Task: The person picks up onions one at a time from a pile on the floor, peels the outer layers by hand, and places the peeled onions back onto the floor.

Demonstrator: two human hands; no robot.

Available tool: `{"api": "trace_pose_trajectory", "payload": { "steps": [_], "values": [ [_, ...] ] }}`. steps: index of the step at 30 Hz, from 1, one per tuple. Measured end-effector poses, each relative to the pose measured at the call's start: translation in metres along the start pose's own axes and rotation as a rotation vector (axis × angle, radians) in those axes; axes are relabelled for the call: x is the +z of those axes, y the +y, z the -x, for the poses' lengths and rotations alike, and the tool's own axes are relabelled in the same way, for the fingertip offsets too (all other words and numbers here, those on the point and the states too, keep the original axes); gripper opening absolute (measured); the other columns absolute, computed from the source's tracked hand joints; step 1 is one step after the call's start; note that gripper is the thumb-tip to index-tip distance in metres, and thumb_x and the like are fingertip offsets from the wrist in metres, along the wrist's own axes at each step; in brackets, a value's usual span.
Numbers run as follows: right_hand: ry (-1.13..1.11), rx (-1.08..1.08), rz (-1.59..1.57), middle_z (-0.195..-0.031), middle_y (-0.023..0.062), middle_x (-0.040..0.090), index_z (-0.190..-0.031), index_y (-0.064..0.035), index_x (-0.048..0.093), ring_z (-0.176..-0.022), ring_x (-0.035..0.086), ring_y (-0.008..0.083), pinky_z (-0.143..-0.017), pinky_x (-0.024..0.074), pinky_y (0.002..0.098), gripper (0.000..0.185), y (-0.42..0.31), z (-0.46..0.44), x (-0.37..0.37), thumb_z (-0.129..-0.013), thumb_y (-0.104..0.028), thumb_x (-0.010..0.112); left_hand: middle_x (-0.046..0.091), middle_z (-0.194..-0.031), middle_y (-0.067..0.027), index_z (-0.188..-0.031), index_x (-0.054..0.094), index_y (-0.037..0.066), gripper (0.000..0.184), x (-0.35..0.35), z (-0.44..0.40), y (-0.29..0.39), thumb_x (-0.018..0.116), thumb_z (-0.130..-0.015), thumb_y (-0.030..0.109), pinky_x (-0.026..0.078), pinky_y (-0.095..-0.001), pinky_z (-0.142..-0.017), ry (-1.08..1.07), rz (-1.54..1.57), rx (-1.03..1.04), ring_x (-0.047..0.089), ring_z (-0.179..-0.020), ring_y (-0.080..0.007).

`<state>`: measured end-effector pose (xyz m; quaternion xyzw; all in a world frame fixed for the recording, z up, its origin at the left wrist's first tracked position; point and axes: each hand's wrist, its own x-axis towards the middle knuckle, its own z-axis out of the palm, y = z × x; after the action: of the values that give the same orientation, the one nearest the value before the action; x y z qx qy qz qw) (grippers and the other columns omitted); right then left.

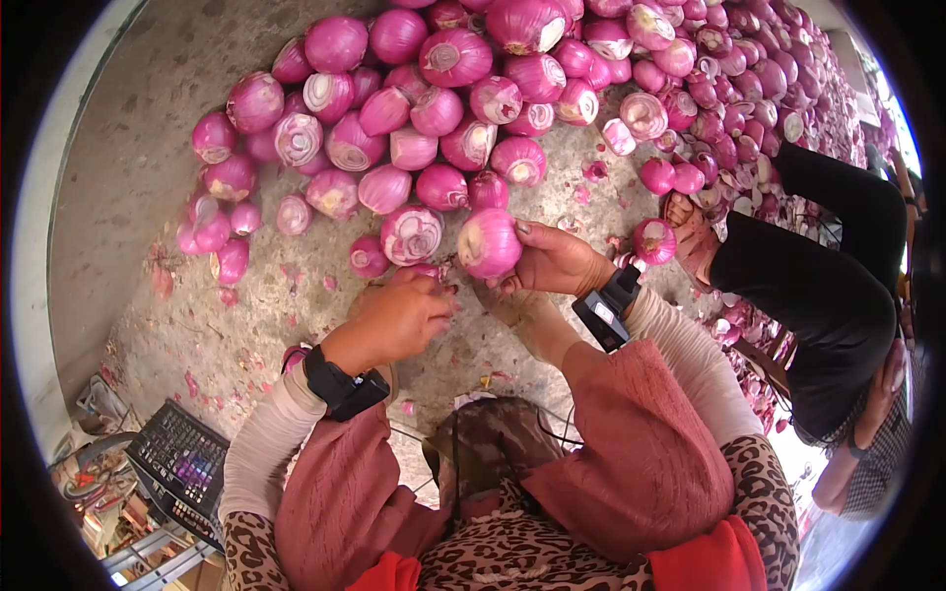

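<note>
My right hand (560, 260) holds a peeled-looking red onion (489, 243), thumb on top and fingers beneath it. A pale patch shows on the onion's left side. My left hand (396, 313) is just left of it, fingers curled together and slightly blurred. A bit of pink shows by its fingertips, but what they grip, if anything, is hidden. Right beyond that hand lies a cut onion (412, 234) with its rings showing, and a smaller onion (369, 256) is beside it.
A large heap of red onions (434, 110) spreads over the concrete floor (148, 197) and continues to the upper right. Another person's legs in black trousers (803, 276) and a bare foot (693, 236) are at the right. A black crate (182, 463) stands lower left. Peel scraps litter the floor.
</note>
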<state>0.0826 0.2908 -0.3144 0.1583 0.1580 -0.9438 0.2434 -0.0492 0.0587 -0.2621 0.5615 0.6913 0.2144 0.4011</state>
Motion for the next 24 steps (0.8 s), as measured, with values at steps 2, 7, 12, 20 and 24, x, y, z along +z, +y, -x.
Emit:
{"api": "trace_pose_trajectory", "payload": {
  "steps": [2,7,12,20,24],
  "values": [
    [-0.005,0.021,-0.099,-0.115,0.0146,0.058,-0.134,-0.0077,0.037,-0.093,0.064,0.0265,-0.074,0.0523,0.0356,0.051,0.0,0.001,0.001,-0.094,-0.036,0.053,0.058,-0.097,-0.0143,-0.09,0.064,0.004,0.016,0.001,0.0,0.003,0.06,-0.075,0.005,0.047,-0.0394,-0.078,-0.033,-0.059,0.019,0.056,-0.091,-0.034],
    [-0.009,0.102,0.065,-0.113,0.014,0.059,-0.133,-0.0068,0.037,-0.091,0.064,0.0259,-0.071,0.0542,0.0341,0.05,-0.003,0.006,-0.001,-0.094,-0.031,0.054,0.06,-0.096,-0.0135,-0.094,0.063,0.004,0.02,0.011,0.001,-0.003,0.065,-0.076,0.012,0.047,-0.0416,-0.077,0.038,0.11,-0.072,0.057,-0.09,-0.0342],
    [0.036,0.135,0.185,-0.112,0.0089,0.057,-0.134,-0.0064,0.037,-0.089,0.063,0.0192,-0.071,0.0545,0.0316,0.052,0.005,0.008,0.0,-0.092,-0.028,0.059,0.063,-0.091,-0.0134,-0.1,0.06,0.001,0.028,0.007,-0.003,0.0,0.069,-0.079,0.017,0.049,-0.0383,-0.074,0.032,0.213,-0.149,0.062,-0.085,-0.0298],
    [0.011,0.111,0.215,-0.11,0.0064,0.056,-0.135,-0.0066,0.035,-0.089,0.06,0.0148,-0.071,0.052,0.029,0.055,0.004,-0.002,0.013,-0.091,-0.026,0.061,0.063,-0.085,-0.0133,-0.098,0.059,-0.001,0.022,0.002,-0.011,0.005,0.065,-0.084,0.015,0.047,-0.0324,-0.07,0.143,0.457,-0.193,0.061,-0.078,-0.0204],
    [0.022,0.097,0.31,-0.111,0.0073,0.057,-0.135,-0.0071,0.036,-0.091,0.061,0.0154,-0.071,0.0516,0.029,0.054,0.006,-0.009,0.008,-0.09,-0.025,0.062,0.062,-0.082,-0.0154,-0.094,0.058,-0.003,0.013,0.0,-0.014,0.006,0.059,-0.084,0.006,0.046,-0.0331,-0.066,0.189,0.395,-0.177,0.059,-0.073,-0.0201]
  ]
}}
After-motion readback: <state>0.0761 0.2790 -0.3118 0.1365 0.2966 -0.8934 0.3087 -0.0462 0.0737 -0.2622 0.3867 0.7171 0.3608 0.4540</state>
